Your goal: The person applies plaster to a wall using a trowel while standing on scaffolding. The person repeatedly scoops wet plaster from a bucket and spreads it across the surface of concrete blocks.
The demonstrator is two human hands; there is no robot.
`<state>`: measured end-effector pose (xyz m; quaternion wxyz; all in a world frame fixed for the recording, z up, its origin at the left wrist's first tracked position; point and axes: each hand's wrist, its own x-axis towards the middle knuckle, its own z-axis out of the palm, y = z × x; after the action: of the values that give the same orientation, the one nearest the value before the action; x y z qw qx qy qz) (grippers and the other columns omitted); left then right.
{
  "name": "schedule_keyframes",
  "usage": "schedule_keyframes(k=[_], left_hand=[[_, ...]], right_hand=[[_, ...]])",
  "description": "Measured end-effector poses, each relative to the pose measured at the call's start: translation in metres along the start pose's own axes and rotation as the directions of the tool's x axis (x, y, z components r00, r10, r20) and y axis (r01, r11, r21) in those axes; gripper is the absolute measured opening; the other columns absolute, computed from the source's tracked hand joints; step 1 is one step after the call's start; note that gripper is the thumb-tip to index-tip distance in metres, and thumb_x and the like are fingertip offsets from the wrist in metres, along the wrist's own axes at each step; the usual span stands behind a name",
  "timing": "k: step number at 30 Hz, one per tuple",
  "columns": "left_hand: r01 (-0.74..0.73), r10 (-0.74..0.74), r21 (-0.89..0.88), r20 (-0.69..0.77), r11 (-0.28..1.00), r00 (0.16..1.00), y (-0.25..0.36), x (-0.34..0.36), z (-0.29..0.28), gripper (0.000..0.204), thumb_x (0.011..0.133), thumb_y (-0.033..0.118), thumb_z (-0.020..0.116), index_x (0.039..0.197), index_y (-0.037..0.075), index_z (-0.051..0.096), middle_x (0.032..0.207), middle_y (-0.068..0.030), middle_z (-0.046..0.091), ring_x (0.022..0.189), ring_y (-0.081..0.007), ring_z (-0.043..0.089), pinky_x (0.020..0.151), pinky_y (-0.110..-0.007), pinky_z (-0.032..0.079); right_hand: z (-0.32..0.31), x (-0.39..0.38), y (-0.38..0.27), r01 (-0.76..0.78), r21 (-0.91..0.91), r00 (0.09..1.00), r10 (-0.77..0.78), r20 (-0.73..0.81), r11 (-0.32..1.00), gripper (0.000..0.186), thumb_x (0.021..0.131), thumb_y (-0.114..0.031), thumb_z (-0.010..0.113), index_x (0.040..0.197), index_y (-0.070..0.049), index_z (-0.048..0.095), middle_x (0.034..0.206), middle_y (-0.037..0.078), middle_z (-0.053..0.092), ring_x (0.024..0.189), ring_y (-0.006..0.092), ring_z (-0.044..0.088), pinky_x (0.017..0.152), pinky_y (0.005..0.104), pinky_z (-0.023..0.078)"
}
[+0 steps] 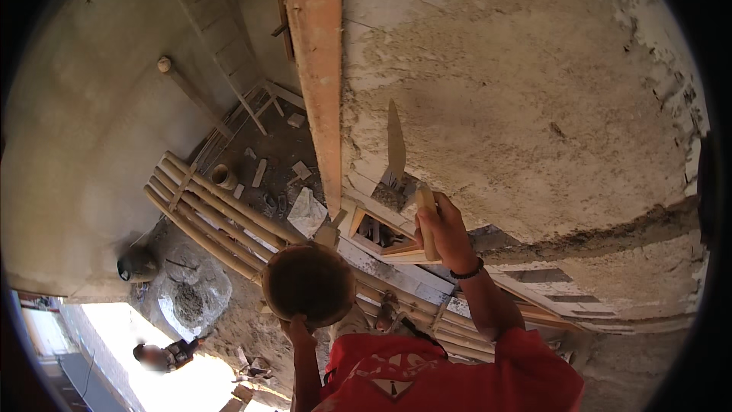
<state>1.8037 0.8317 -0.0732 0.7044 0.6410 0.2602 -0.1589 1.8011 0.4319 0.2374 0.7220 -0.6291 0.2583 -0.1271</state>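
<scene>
In front of the wall (526,122), we clamp the trowel (396,151) in our right hand (447,233) and the bowl (306,258) in our left hand (300,329); we judge this plastering; the next stroke likely calls for a flat blade.

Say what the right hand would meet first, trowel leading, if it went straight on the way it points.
Probably the rough plastered wall, with the trowel in the right hand touching first; depth is unclear in this single view.

A bowl (339,311) in the left hand (300,326) is left of the trowel (396,149) in the right hand (446,232), before the wall (526,107).
</scene>
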Motion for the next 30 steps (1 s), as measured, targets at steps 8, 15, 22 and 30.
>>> schedule_keyframes(k=[8,15,22,30], left_hand=[[0.2,-0.206,-0.138,-0.03,0.97,0.978,0.045,-0.042,0.061,0.063,0.069,0.003,0.059,0.129,0.017,0.051,0.102,-0.0104,0.06,0.087,-0.0263,0.062,0.067,-0.045,0.058],[0.004,-0.016,0.088,0.131,0.996,0.991,0.004,-0.007,0.043,0.043,0.074,0.013,0.07,0.114,0.005,0.056,0.104,-0.0123,0.059,0.088,-0.0277,0.063,0.065,-0.046,0.055],[0.028,-0.058,0.187,0.155,0.982,0.986,0.092,-0.062,0.128,0.058,0.068,-0.002,0.06,0.126,0.004,0.055,0.099,-0.0083,0.062,0.082,-0.0193,0.06,0.066,-0.035,0.052],[-0.234,0.175,0.163,0.311,0.958,0.934,0.097,-0.073,0.159,0.061,0.064,-0.004,0.054,0.125,-0.002,0.057,0.108,-0.0096,0.064,0.094,-0.0226,0.062,0.085,-0.033,0.051]], right_hand=[[-0.022,-0.017,-0.033,0.222,0.117,0.975,-0.219,-0.041,0.968,0.041,0.097,-0.024,0.062,0.124,0.003,0.048,0.083,0.004,0.055,0.058,0.0096,0.056,0.051,0.0281,0.047],[-0.045,-0.049,-0.009,0.11,-0.102,0.992,-0.103,0.067,0.989,0.038,0.094,-0.021,0.065,0.124,-0.001,0.052,0.08,0.004,0.059,0.057,0.0082,0.056,0.048,0.0256,0.045],[-0.101,-0.087,0.064,-0.04,-0.749,0.944,0.271,0.19,0.662,0.057,0.076,-0.014,0.064,0.131,-0.001,0.053,0.099,0.021,0.066,0.072,0.031,0.066,0.07,0.0399,0.053],[-0.056,-0.049,0.088,0.39,-0.902,0.915,0.031,0.402,0.185,0.038,0.077,-0.015,0.069,0.111,0.0,0.058,0.085,0.024,0.063,0.074,0.039,0.067,0.064,0.0482,0.055]])
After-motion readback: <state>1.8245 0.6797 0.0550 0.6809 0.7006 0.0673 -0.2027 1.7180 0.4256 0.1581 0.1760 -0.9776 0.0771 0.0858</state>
